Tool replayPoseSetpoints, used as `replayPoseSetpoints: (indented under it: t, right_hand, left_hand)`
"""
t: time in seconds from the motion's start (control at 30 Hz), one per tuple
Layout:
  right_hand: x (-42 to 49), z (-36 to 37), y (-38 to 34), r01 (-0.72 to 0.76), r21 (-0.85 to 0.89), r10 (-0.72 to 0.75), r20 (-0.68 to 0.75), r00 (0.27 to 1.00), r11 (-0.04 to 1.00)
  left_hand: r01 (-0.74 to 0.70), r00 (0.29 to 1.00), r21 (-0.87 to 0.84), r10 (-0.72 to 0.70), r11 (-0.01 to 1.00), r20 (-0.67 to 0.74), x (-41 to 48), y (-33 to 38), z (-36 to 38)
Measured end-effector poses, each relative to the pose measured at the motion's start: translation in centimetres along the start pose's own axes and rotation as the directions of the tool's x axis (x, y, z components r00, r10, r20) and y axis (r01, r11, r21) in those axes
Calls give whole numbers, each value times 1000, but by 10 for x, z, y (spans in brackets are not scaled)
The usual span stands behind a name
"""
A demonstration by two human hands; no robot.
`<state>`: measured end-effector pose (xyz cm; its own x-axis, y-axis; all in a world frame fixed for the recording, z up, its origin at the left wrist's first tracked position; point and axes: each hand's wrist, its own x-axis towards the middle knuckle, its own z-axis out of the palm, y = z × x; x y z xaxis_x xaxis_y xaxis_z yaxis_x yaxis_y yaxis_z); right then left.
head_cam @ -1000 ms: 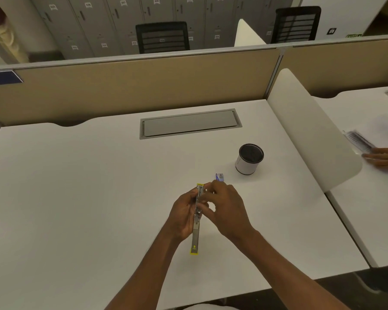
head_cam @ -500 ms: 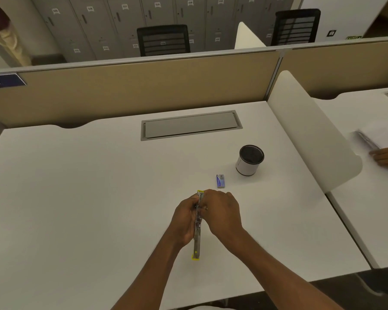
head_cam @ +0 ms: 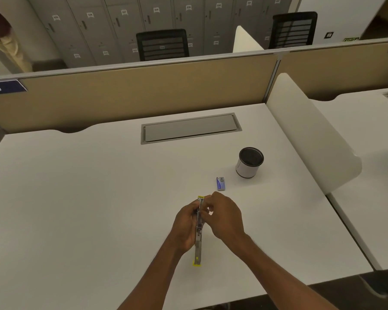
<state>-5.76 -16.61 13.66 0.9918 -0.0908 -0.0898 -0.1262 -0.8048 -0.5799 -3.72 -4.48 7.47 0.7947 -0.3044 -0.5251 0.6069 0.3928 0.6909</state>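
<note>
Drawing back toward the near edge, both hands now work clear of the small blue cardboard box (head_cam: 220, 183), which a second ago lay right at the fingertips and now sits apart on the far right of them, unmoved. Half a second ago the right hand (head_cam: 225, 217) lay closed over the long grey metal stapler with yellow ends (head_cam: 197, 249). Now its fingers are raised a little and pinch at the far part of the tool. Whether they hold a strip of staples is too small to tell. The left hand (head_cam: 185, 224) grips the stapler's middle with curled fingers, keeping it above the white desk (head_cam: 76, 198), one yellow end pointing far, the other near. Another person's hand, seen earlier on the desk to the right, is gone from view.

I judge from this that the fetching from the box is over and the work has moved to the stapler itself, probably seating staples in its channel.

Counted: one stapler, one blue box, one black-rimmed white cup (head_cam: 249, 162) just beyond the box, one grey cable hatch (head_cam: 190, 128) farther off, one curved white divider panel (head_cam: 309, 130) on the right, and two black mesh chairs (head_cam: 162, 44) behind the partition.
</note>
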Motion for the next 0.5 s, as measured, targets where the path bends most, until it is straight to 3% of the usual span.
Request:
replayPoseSetpoints:
  t: [0.27, 0.4, 0.5]
  right_hand:
    - [3, 2, 6, -33, 225, 23, 49, 999, 974]
    - [11, -4, 10, -132, 508, 122, 53, 991, 851]
    - [20, -10, 15, -212, 624, 182, 113, 977, 752]
  left_hand:
    - [12, 1000, -21, -12, 1000, -6, 5, 0, 1]
    - [31, 1000, -130, -30, 991, 8, 3, 7, 3]
    - [51, 998, -205, -46, 977, 34, 14, 6, -4]
